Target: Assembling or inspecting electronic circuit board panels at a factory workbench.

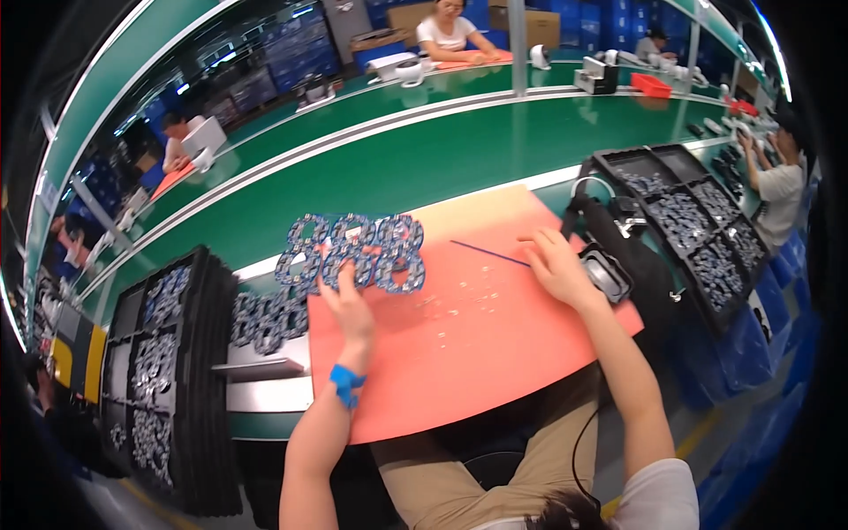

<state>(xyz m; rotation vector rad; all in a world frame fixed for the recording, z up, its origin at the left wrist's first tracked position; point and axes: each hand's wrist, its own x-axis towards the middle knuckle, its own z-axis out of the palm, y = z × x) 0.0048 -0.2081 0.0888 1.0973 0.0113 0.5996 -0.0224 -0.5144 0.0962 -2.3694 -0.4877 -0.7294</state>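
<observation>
My left hand (pixel 349 305) is closed on the lower edge of a circuit board panel (pixel 352 252), a sheet of joined dark blue ring-shaped boards. The panel is raised over the far left part of an orange mat (pixel 477 353). At the mat's right side my right hand (pixel 561 269) has its fingers stretched apart. A thin dark blue stick (pixel 486 252) runs from beside its thumb toward the panel; whether the thumb touches it cannot be made out. Small pale bits (pixel 455 311) lie scattered on the mat between my hands.
More board panels (pixel 265 320) lie left of the mat, behind a metal bracket (pixel 258 369). Stacked black trays (pixel 199 380) of boards stand at far left, another black tray (pixel 680 216) at right. A green conveyor belt (pixel 397 150) crosses beyond; several people work around.
</observation>
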